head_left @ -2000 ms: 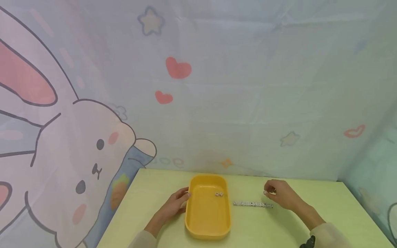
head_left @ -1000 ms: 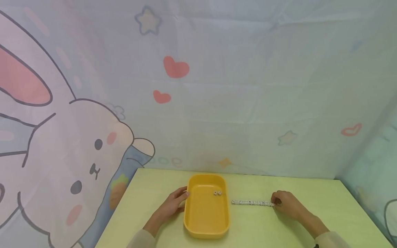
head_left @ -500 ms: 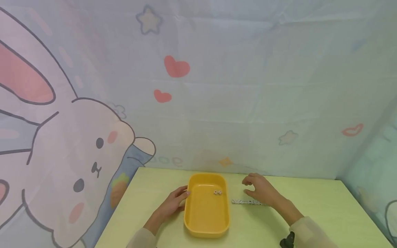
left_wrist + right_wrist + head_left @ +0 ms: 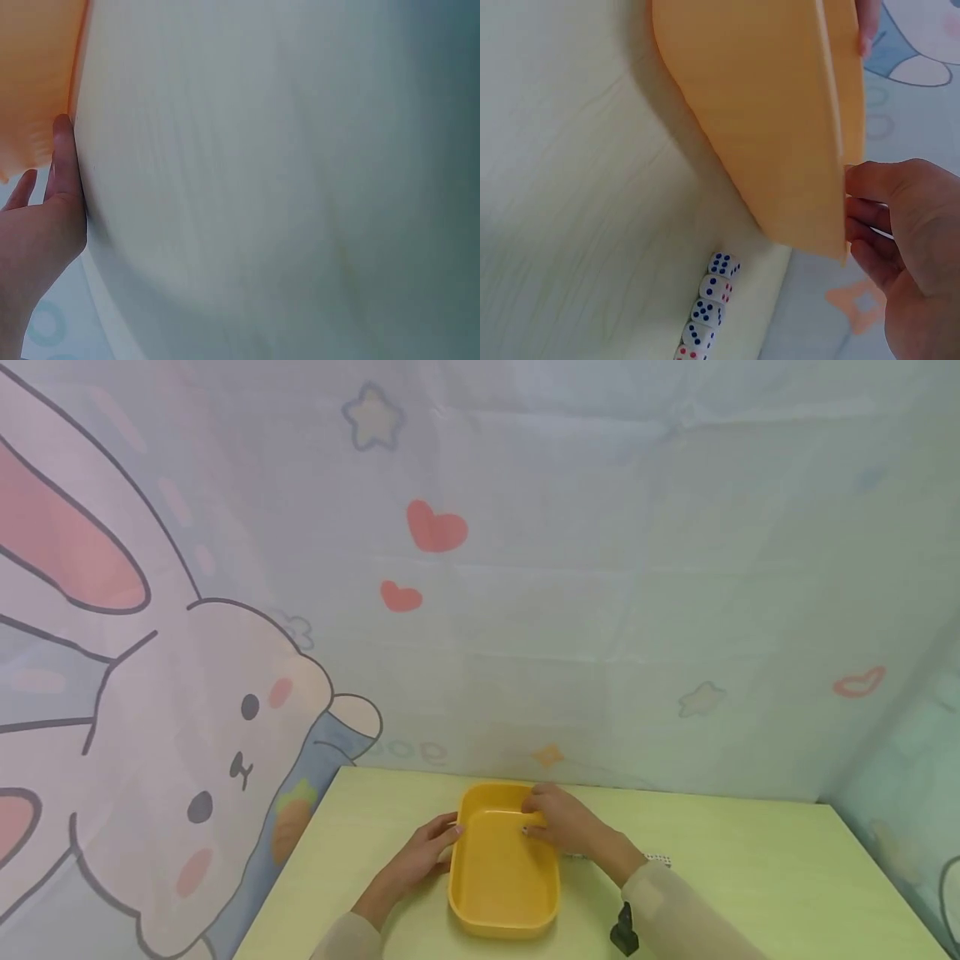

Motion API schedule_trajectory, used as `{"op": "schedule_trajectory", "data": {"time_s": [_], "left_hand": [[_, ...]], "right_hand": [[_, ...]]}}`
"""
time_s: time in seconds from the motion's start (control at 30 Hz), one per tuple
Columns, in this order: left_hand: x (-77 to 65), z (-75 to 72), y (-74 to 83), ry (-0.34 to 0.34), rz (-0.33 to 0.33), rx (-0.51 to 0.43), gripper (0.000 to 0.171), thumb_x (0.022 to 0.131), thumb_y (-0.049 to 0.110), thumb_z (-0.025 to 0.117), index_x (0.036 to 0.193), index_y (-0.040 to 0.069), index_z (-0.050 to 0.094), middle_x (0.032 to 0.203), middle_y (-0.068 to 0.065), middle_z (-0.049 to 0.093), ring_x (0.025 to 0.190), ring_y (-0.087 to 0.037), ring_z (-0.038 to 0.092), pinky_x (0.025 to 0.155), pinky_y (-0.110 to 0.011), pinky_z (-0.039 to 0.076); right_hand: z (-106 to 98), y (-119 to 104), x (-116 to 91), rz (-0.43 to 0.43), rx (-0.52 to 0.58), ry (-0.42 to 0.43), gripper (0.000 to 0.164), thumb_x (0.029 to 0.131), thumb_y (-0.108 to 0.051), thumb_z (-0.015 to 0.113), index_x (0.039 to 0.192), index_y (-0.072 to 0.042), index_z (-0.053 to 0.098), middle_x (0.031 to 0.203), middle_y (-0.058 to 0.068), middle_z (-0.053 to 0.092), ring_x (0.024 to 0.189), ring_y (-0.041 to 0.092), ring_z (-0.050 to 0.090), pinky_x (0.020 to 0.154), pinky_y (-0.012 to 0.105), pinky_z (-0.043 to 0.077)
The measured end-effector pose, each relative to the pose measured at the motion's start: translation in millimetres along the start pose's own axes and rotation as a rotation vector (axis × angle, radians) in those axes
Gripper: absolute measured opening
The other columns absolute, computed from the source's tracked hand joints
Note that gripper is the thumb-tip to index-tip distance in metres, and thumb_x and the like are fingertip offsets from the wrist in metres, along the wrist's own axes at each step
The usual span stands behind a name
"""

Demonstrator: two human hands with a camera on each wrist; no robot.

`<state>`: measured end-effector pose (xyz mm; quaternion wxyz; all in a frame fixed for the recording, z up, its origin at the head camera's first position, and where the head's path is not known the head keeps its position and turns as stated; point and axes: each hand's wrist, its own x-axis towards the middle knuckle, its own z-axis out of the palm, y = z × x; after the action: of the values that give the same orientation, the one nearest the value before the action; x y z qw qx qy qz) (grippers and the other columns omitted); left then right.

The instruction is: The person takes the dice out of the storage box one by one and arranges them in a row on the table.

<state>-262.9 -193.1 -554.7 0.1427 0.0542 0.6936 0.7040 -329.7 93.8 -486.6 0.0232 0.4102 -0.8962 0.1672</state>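
My right hand reaches over the right rim of the yellow tray, thumb and fingers apart inside it. A small white die shows right at the thumb tip; the hand covers the rest of that spot. In the right wrist view the fingertips of this hand pass behind the tray wall. My left hand rests against the tray's left side, thumb at the rim. Its fingers look straight along the outer wall in the left wrist view. A row of white dice lies on the table right of the tray, partly under my right forearm.
The pale yellow-green table ends at a hanging cloth printed with a rabbit, hearts and stars. A dark cable hangs at the far right.
My right hand held a die two seconds ago, set it at the row's right end, let go, then moved left into the tray. My left hand has stayed at the tray.
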Motion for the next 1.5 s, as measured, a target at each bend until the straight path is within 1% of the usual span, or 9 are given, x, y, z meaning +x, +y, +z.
{"op": "schedule_trajectory", "data": {"time_s": [0.17, 0.3, 0.53, 0.7, 0.83, 0.97, 1.1, 1.33, 1.5], "left_hand": [[3.2, 1.9, -1.1, 0.007, -0.004, 0.013, 0.059, 0.105, 0.036, 0.048, 0.153, 0.004, 0.032, 0.150, -0.022, 0.040, 0.129, -0.035, 0.050, 0.096, -0.044, 0.052], [6.0, 3.1, -2.8, 0.007, 0.004, 0.001, 0.059, 0.106, 0.034, 0.048, 0.153, 0.003, 0.033, 0.151, -0.023, 0.039, 0.133, -0.037, 0.046, 0.095, -0.045, 0.052], [8.2, 2.8, -0.2, -0.005, 0.011, 0.012, 0.057, 0.106, 0.034, 0.046, 0.153, 0.004, 0.032, 0.151, -0.024, 0.039, 0.134, -0.038, 0.044, 0.096, -0.046, 0.052], [11.0, 3.5, 2.3, 0.000, 0.019, 0.010, 0.059, 0.106, 0.036, 0.048, 0.153, 0.004, 0.033, 0.150, -0.023, 0.040, 0.131, -0.037, 0.047, 0.096, -0.045, 0.052], [6.8, 5.7, -3.6, -0.014, -0.004, -0.010, 0.059, 0.105, 0.036, 0.048, 0.153, 0.004, 0.033, 0.150, -0.022, 0.040, 0.128, -0.033, 0.050, 0.095, -0.045, 0.052], [1.7, 7.7, -8.3, -0.033, -0.012, -0.027, 0.060, 0.106, 0.035, 0.047, 0.153, 0.003, 0.031, 0.151, -0.023, 0.038, 0.128, -0.034, 0.051, 0.096, -0.046, 0.052], [2.5, 8.5, -7.3, -0.039, -0.001, -0.035, 0.061, 0.106, 0.035, 0.047, 0.154, 0.002, 0.030, 0.153, -0.024, 0.036, 0.130, -0.036, 0.049, 0.097, -0.046, 0.051], [2.4, 4.4, -3.6, -0.035, -0.006, -0.021, 0.061, 0.105, 0.036, 0.049, 0.154, 0.003, 0.031, 0.154, -0.022, 0.035, 0.132, -0.035, 0.047, 0.096, -0.044, 0.052], [1.8, 1.2, 0.7, -0.033, -0.007, -0.012, 0.061, 0.106, 0.037, 0.047, 0.154, 0.003, 0.030, 0.155, -0.022, 0.033, 0.135, -0.037, 0.043, 0.095, -0.044, 0.052]], "right_hand": [[13, 5, 13, -0.040, -0.026, -0.022, 0.016, 0.088, -0.010, 0.073, 0.103, -0.004, 0.072, 0.103, 0.003, 0.065, 0.097, 0.021, 0.059, 0.090, 0.041, 0.050], [22, 7, 19, -0.054, -0.047, -0.041, 0.010, 0.086, -0.003, 0.070, 0.095, -0.003, 0.071, 0.093, 0.004, 0.064, 0.086, 0.020, 0.057, 0.082, 0.040, 0.051], [33, 10, 24, -0.058, -0.095, -0.003, 0.014, 0.082, -0.003, 0.071, 0.097, -0.003, 0.071, 0.093, 0.004, 0.063, 0.089, 0.021, 0.057, 0.084, 0.037, 0.051], [37, 10, 25, -0.060, -0.135, 0.050, 0.007, 0.082, -0.001, 0.069, 0.088, -0.004, 0.070, 0.087, 0.003, 0.059, 0.085, 0.021, 0.054, 0.081, 0.037, 0.050], [44, 9, 20, -0.037, -0.152, 0.026, 0.006, 0.085, -0.002, 0.067, 0.083, -0.007, 0.068, 0.083, 0.000, 0.052, 0.078, 0.016, 0.049, 0.076, 0.035, 0.048], [49, 8, 15, -0.029, -0.188, 0.003, 0.007, 0.086, -0.005, 0.067, 0.081, -0.010, 0.068, 0.086, -0.001, 0.056, 0.083, 0.017, 0.051, 0.081, 0.035, 0.049], [49, 8, 13, -0.033, -0.197, 0.023, 0.009, 0.086, -0.005, 0.068, 0.080, -0.011, 0.068, 0.089, 0.000, 0.059, 0.090, 0.020, 0.055, 0.086, 0.036, 0.050], [44, 7, 17, -0.084, -0.186, 0.051, 0.018, 0.078, 0.000, 0.070, 0.072, -0.014, 0.063, 0.078, -0.004, 0.058, 0.081, 0.017, 0.052, 0.080, 0.034, 0.049], [44, 7, 23, -0.106, -0.253, 0.047, 0.018, 0.082, -0.002, 0.070, 0.072, -0.014, 0.061, 0.077, -0.002, 0.059, 0.082, 0.019, 0.053, 0.082, 0.035, 0.048]]}}
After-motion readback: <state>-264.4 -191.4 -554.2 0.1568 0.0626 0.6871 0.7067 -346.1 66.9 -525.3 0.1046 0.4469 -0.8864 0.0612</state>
